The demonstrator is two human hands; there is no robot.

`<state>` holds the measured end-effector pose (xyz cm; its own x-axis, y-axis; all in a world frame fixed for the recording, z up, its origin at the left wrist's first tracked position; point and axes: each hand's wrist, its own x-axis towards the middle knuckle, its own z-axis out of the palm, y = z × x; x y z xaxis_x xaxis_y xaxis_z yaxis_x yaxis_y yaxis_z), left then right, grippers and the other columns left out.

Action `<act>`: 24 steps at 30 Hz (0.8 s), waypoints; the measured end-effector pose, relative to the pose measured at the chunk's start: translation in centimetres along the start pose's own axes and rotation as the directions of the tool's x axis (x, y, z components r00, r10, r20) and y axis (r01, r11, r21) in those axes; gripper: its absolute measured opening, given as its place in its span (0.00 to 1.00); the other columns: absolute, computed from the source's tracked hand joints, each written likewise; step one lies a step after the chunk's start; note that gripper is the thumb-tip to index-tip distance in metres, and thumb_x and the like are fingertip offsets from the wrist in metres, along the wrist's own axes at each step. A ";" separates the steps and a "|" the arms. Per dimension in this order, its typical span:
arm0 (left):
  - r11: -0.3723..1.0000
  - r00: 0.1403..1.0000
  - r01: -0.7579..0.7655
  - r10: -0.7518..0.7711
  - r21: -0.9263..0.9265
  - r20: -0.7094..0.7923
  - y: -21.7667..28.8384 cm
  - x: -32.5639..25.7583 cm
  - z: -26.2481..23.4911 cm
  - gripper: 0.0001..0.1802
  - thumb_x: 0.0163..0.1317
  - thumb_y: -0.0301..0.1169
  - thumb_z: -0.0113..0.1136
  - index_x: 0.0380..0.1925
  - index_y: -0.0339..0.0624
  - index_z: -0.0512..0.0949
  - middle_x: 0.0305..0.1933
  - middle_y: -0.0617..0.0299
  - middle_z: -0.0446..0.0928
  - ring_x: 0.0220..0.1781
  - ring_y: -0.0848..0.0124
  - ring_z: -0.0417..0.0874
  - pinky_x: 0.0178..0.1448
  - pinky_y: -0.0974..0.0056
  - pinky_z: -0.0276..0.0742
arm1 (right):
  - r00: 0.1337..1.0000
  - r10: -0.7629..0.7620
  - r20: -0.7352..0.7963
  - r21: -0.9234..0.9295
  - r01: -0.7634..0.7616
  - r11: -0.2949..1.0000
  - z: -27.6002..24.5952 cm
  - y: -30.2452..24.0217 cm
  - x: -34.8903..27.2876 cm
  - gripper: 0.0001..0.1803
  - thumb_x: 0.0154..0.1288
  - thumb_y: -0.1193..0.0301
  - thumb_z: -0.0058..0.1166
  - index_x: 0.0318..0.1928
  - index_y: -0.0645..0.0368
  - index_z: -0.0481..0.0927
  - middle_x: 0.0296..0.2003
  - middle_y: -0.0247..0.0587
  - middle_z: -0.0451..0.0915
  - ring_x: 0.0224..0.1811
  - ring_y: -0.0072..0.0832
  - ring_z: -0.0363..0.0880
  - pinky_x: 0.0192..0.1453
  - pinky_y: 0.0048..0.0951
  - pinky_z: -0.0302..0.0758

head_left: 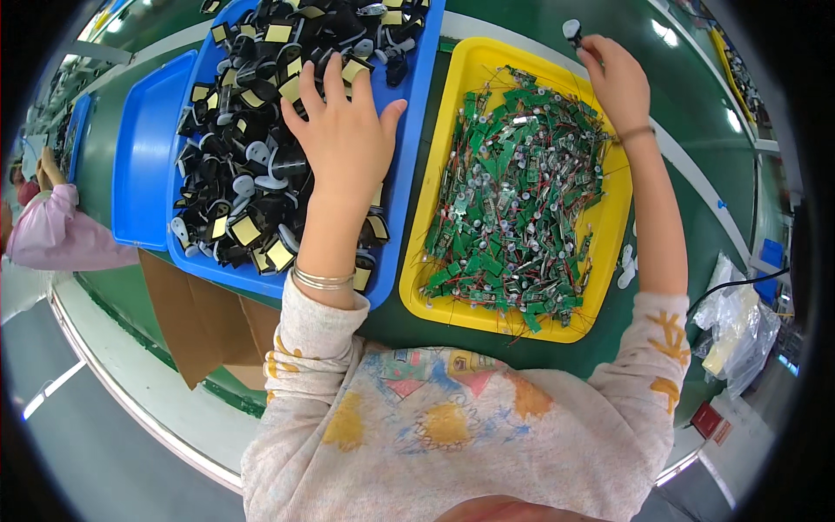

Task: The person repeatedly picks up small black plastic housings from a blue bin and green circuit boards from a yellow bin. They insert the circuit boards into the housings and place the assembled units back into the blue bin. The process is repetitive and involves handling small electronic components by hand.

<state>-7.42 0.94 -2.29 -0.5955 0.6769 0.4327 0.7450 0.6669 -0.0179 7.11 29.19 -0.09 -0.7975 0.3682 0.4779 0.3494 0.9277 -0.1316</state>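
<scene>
My left hand (pixel 346 139) is over a blue tray (pixel 416 113) heaped with small black plastic parts (pixel 248 230), many with grey-white round caps and pale yellow square pads. Its fingers are spread, with the tips at the parts; nothing shows gripped in them. Beyond the far right corner of a yellow tray (pixel 500 324), my right hand (pixel 619 83) pinches a small black part with a white round cap (pixel 571 31) between thumb and fingers. Green circuit boards (pixel 513 200) with thin wires lie piled in the yellow tray, between my two forearms.
Another blue tray (pixel 143 157) stands at the left, above an open cardboard box (pixel 204 317). A few white pieces (pixel 627 265) lie right of the yellow tray, near clear plastic bags (pixel 739 331). A person in a pink sleeve (pixel 65 230) is at far left.
</scene>
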 end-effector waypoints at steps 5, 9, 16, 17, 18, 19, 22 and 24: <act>0.999 0.999 0.034 -0.033 0.028 -0.020 -0.7 0.5 1.7 0.25 0.53 0.50 0.56 0.47 0.50 0.74 0.62 0.55 0.61 0.65 0.51 0.55 0.59 0.35 0.51 | 0.911 0.188 0.366 -0.105 -0.160 0.982 6.5 7.9 2.4 0.10 0.54 0.64 0.55 0.34 0.55 0.76 0.30 0.40 0.78 0.34 0.35 0.77 0.39 0.34 0.73; 0.997 1.000 0.005 -0.005 0.073 -0.009 0.0 0.5 1.7 0.25 0.51 0.50 0.57 0.48 0.51 0.75 0.62 0.55 0.61 0.66 0.52 0.54 0.59 0.33 0.50 | 0.956 0.187 0.226 0.069 -0.208 0.976 5.7 8.1 1.3 0.14 0.53 0.63 0.56 0.38 0.56 0.77 0.34 0.40 0.80 0.39 0.32 0.78 0.44 0.31 0.73; 0.993 0.998 0.047 -0.050 0.111 0.024 -0.9 0.1 1.5 0.27 0.51 0.51 0.57 0.50 0.54 0.73 0.63 0.54 0.59 0.66 0.54 0.54 0.60 0.33 0.48 | 0.988 -0.150 0.041 0.440 0.117 0.890 -2.4 -5.8 -2.2 0.09 0.55 0.67 0.55 0.33 0.59 0.76 0.33 0.39 0.78 0.38 0.37 0.75 0.43 0.34 0.71; 0.995 0.999 0.030 -0.031 0.096 0.011 -0.8 0.2 1.9 0.28 0.49 0.49 0.59 0.50 0.52 0.73 0.63 0.53 0.59 0.66 0.53 0.54 0.60 0.32 0.47 | 0.981 -0.154 0.116 0.484 0.080 0.872 -3.0 -6.9 -3.3 0.10 0.52 0.66 0.58 0.29 0.59 0.76 0.30 0.39 0.77 0.38 0.38 0.74 0.43 0.37 0.70; 0.996 1.000 0.015 -0.014 0.084 -0.004 -0.8 0.3 2.2 0.28 0.48 0.48 0.60 0.50 0.51 0.73 0.62 0.52 0.60 0.66 0.53 0.53 0.60 0.32 0.47 | 0.968 -0.182 0.176 0.441 0.088 0.893 -3.5 -7.6 -4.0 0.10 0.51 0.66 0.58 0.28 0.59 0.76 0.29 0.39 0.76 0.37 0.38 0.73 0.42 0.37 0.70; 0.997 1.000 0.001 0.001 0.072 -0.019 -0.7 0.4 2.3 0.29 0.47 0.47 0.62 0.49 0.49 0.73 0.61 0.50 0.60 0.66 0.52 0.53 0.60 0.31 0.46 | 0.950 -0.206 0.236 0.398 0.099 0.912 -3.9 -8.0 -4.5 0.09 0.50 0.66 0.58 0.26 0.58 0.76 0.27 0.39 0.76 0.37 0.38 0.73 0.42 0.37 0.69; 0.996 1.000 -0.004 0.002 0.089 0.023 -0.4 0.5 1.9 0.30 0.47 0.48 0.61 0.49 0.45 0.72 0.62 0.56 0.60 0.66 0.53 0.54 0.60 0.31 0.46 | 0.940 -0.091 0.329 0.175 0.034 0.984 -4.4 -8.5 -5.5 0.08 0.50 0.66 0.58 0.25 0.57 0.76 0.26 0.39 0.74 0.35 0.38 0.73 0.40 0.37 0.70; 0.995 0.998 -0.001 -0.004 0.095 0.057 -0.3 0.4 1.8 0.30 0.48 0.48 0.60 0.49 0.43 0.72 0.62 0.58 0.61 0.66 0.53 0.54 0.60 0.31 0.46 | 0.950 -0.046 0.308 0.139 0.003 0.990 -4.2 -8.2 -5.6 0.08 0.50 0.66 0.57 0.24 0.57 0.77 0.25 0.40 0.74 0.36 0.38 0.73 0.39 0.38 0.70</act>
<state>-8.49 1.59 -3.75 -0.6147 0.6906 0.3810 0.7138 0.6926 -0.1038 10.82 19.26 1.95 -0.9256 0.3261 0.1922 0.2753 0.9284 -0.2495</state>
